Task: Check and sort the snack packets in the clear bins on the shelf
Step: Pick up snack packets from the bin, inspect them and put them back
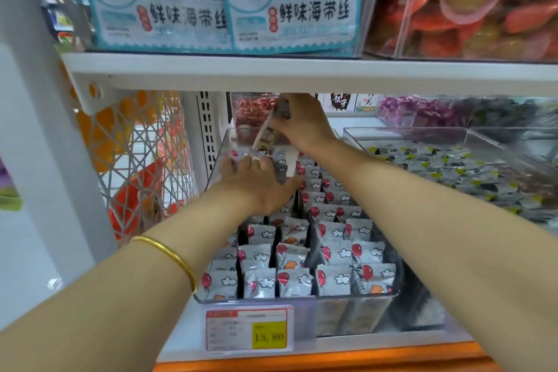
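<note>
A clear bin [356, 299] on the lower shelf holds several rows of upright white snack packets [335, 281] printed with red balloons and clouds. My left hand [256, 181] reaches deep into the bin's back left part, fingers spread down among the packets. My right hand [302, 121] is raised just under the upper shelf and pinches a small beige packet [267, 134] by its top, which hangs tilted above the bin's rear. A gold bangle [169, 254] sits on my left wrist.
To the right is a second clear bin [471, 136] of grey-and-yellow packets. Bins of red and purple sweets stand behind. A white shelf board [302, 75] is close overhead, carrying seaweed bags. A yellow price tag [249, 329] hangs at the front. A white mesh basket [145, 160] stands left.
</note>
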A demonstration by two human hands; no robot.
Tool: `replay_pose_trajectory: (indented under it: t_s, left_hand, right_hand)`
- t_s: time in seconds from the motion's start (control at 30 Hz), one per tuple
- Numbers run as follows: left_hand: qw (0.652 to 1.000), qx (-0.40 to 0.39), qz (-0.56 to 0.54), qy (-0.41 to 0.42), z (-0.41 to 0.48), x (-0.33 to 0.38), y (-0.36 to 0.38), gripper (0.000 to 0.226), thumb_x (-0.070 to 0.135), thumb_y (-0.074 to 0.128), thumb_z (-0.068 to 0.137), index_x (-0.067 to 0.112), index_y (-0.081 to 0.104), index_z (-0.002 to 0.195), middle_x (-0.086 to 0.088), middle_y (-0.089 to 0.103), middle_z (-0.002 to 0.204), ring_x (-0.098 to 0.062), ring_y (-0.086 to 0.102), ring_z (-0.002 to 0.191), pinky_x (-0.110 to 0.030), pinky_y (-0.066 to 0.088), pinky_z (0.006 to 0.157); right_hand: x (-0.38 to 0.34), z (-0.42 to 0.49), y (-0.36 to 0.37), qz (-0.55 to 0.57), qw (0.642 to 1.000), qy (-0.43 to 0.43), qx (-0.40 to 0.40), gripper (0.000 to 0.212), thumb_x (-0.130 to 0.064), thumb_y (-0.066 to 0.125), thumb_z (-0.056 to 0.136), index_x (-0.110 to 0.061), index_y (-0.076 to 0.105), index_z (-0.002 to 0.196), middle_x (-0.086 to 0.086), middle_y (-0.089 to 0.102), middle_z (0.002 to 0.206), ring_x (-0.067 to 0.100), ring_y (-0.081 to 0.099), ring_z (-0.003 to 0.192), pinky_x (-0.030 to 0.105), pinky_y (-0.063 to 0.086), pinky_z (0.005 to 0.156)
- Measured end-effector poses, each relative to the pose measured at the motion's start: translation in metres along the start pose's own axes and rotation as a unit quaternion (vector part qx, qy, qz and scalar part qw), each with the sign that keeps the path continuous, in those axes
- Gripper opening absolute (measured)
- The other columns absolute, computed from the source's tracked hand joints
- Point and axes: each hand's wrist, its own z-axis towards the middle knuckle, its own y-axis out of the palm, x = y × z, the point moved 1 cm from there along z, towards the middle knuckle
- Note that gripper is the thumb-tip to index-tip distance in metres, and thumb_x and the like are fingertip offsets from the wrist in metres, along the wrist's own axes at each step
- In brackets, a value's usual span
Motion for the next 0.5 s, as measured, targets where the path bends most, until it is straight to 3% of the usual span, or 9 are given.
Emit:
replay_pose_trajectory:
  t_s: [0.13,0.2,0.27,0.33,0.43,0.5]
  left_hand:
    - [1.0,-0.016,0.003,0.002,-0.015,0.0,-0.003,0.08,0.065,0.007,0.091,0.012,-0.009,0.148,-0.007,-0.009,0.158,-0.023,-0.012,0.144,-0.047,-0.008,0.116]
    - [1.0,-0.022,0.006,0.002,-0.025,0.0,-0.002,0.079,0.063,0.007,0.092,0.011,-0.011,0.148,-0.009,-0.012,0.157,-0.024,-0.014,0.144,-0.044,-0.007,0.117]
    - [1.0,-0.03,-0.002,0.009,-0.035,0.0,0.0,0.079,0.061,0.009,0.093,0.008,-0.011,0.148,-0.011,-0.013,0.157,-0.026,-0.013,0.144,-0.041,-0.005,0.117]
    - [0.999,-0.034,-0.022,0.014,-0.043,0.001,0.0,0.078,0.059,0.011,0.094,0.007,-0.009,0.148,-0.013,-0.011,0.157,-0.027,-0.011,0.144,-0.04,-0.004,0.117]
    - [0.999,-0.029,-0.04,0.021,-0.056,0.002,-0.002,0.073,0.053,0.015,0.097,0.006,-0.003,0.149,-0.014,-0.006,0.157,-0.028,-0.008,0.145,-0.04,0.0,0.118]
    - [0.998,0.009,-0.032,0.043,-0.067,0.0,-0.002,0.067,0.047,0.018,0.099,0.004,0.008,0.148,-0.016,0.004,0.157,-0.028,0.0,0.145,-0.041,0.007,0.117]
  right_hand:
    - [-0.003,0.005,0.023,-0.069,0.996,-0.016,-0.061,0.022,-0.013,0.067,0.084,-0.004,0.056,0.101,0.006,0.059,0.096,0.017,0.054,0.086,0.021,0.038,0.071]
    - [-0.001,0.005,0.036,-0.102,0.987,-0.016,-0.123,0.016,-0.017,0.063,0.088,-0.007,0.061,0.099,0.008,0.062,0.103,0.021,0.057,0.1,0.029,0.043,0.087]
    - [-0.001,0.002,0.042,-0.181,0.966,-0.028,-0.182,0.016,-0.02,0.055,0.092,-0.015,0.065,0.104,0.007,0.061,0.119,0.024,0.047,0.12,0.039,0.036,0.102]
    - [-0.003,-0.003,0.038,-0.206,0.96,-0.028,-0.188,0.026,-0.015,0.05,0.094,-0.022,0.064,0.115,0.009,0.053,0.13,0.026,0.041,0.125,0.04,0.032,0.104]
    - [-0.009,-0.017,0.014,-0.123,0.981,-0.006,-0.149,0.033,-0.002,0.048,0.091,-0.014,0.06,0.119,0.01,0.056,0.124,0.023,0.053,0.111,0.037,0.044,0.097]
    - [-0.016,-0.034,-0.005,-0.074,0.987,-0.008,-0.144,0.039,0.008,0.044,0.089,-0.01,0.058,0.121,0.01,0.059,0.124,0.021,0.055,0.113,0.034,0.045,0.095]
